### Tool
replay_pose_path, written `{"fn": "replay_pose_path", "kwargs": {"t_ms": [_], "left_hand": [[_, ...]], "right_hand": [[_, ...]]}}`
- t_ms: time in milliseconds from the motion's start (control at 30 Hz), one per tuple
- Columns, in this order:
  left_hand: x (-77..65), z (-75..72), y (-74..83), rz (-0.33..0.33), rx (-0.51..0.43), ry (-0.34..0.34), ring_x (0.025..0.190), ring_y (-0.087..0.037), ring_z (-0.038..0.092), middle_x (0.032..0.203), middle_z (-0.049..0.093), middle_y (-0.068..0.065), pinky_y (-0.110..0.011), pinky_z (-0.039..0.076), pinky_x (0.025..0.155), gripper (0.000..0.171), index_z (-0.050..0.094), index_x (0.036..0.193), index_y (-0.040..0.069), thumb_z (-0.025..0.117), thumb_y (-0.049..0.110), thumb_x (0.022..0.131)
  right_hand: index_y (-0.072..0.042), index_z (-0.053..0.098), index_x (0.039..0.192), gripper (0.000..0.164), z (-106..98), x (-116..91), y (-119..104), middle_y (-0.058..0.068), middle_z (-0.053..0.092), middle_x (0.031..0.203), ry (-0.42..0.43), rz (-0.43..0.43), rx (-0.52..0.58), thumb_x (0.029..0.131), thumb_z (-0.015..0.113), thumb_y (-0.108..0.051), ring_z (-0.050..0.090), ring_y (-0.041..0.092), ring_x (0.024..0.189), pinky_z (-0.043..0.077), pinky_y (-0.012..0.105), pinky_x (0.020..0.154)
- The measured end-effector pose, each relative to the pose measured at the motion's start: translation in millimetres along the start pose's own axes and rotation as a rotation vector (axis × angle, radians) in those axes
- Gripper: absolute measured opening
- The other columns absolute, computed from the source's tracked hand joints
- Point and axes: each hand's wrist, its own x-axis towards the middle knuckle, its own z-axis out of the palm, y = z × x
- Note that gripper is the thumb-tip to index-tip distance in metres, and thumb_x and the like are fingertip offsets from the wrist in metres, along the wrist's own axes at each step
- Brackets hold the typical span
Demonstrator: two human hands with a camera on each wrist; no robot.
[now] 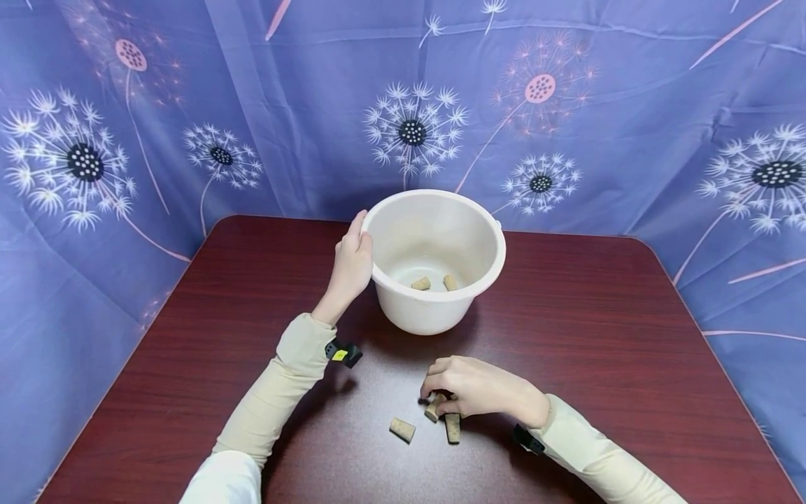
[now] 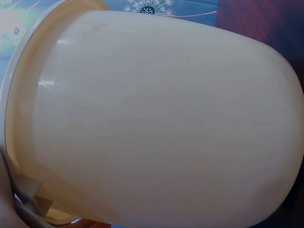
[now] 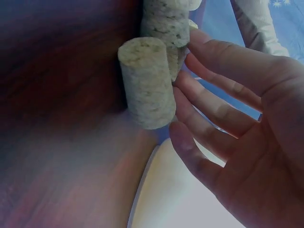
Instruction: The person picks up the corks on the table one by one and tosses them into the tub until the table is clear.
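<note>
That right hand [image 1: 475, 386] has its thumb and fingers curled round a cork stopper [image 1: 432, 409] down at the worktop [image 1: 598, 308]; how firmly it is pinched I cannot tell from where I stand. Just below the thumb, on the person's side, a second stopper [image 1: 453, 430] points back toward the body, and a third stopper [image 1: 403, 430] lies to the left of the hand, a little apart. Ahead of the hand and slightly left is a white plastic tub [image 1: 425, 313], the left hand [image 1: 351, 262] gripping its rim. On the tub's floor lie a fourth stopper [image 1: 420, 283] and a fifth stopper [image 1: 450, 283].

I'd judge the work partly through: two stoppers are inside the tub, while three are outside it, one of those being handled.

All are short, stubby pieces with flat ends, tan and mottled with darker flecks, and some seem to narrow toward one end. Close to the right wrist, the nearest looks grainy and finely pitted, a plain cylinder with no crumbling that I can make out.
</note>
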Motion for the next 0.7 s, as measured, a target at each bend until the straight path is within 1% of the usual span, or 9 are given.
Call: {"fn": "replay_pose_path", "kwargs": {"t_ms": [167,267,400,533,700], "left_hand": [[-0.4,-0.2,0.2,-0.005,0.003,0.0,0.134,-0.029,0.046,0.15,0.041,-0.017,-0.043,0.038,0.111,0.051,0.032,0.151,0.007,0.031,0.015,0.101],[-0.6,-0.2,0.3,-0.005,0.002,0.001,0.134,-0.029,0.046,0.15,0.041,-0.017,-0.043,0.038,0.111,0.051,0.032,0.151,0.007,0.031,0.014,0.1],[-0.6,0.0,0.0,-0.002,-0.003,0.003,0.135,-0.029,0.045,0.151,0.041,-0.016,-0.043,0.037,0.111,0.051,0.032,0.151,0.006,0.031,0.014,0.1],[-0.5,0.0,0.4,0.0,-0.001,0.0,0.135,-0.029,0.045,0.151,0.04,-0.016,-0.043,0.037,0.111,0.051,0.032,0.151,0.007,0.031,0.014,0.1],[0.0,0.3,0.4,-0.003,0.005,0.001,0.135,-0.029,0.045,0.151,0.041,-0.016,-0.043,0.037,0.111,0.052,0.032,0.151,0.007,0.031,0.013,0.1]], "right_hand": [[-0.017,0.073,0.098,0.021,0.2,0.5,-1.9,-0.009,0.068,0.092,-0.05,0.026,0.013,0.078,0.078,-0.024,0.059,0.001,0.086,0.049,0.014,0.077],[-0.018,0.073,0.099,0.021,1.0,0.7,-3.3,-0.01,0.068,0.093,-0.09,0.022,0.009,0.08,0.077,-0.023,0.06,0.001,0.088,0.049,0.014,0.079],[-0.021,0.073,0.092,0.012,2.1,1.0,-5.0,-0.011,0.067,0.091,-0.115,0.012,0.026,0.081,0.075,-0.018,0.058,0.0,0.088,0.048,0.013,0.079],[-0.02,0.07,0.085,0.007,2.2,1.5,-5.6,-0.012,0.064,0.087,-0.094,0.017,0.056,0.082,0.072,-0.015,0.057,0.0,0.086,0.047,0.012,0.077],[-0.014,0.068,0.093,0.006,-0.7,1.4,-5.7,-0.009,0.065,0.087,-0.017,0.009,0.071,0.087,0.068,-0.014,0.059,0.002,0.083,0.049,0.014,0.076]]}}
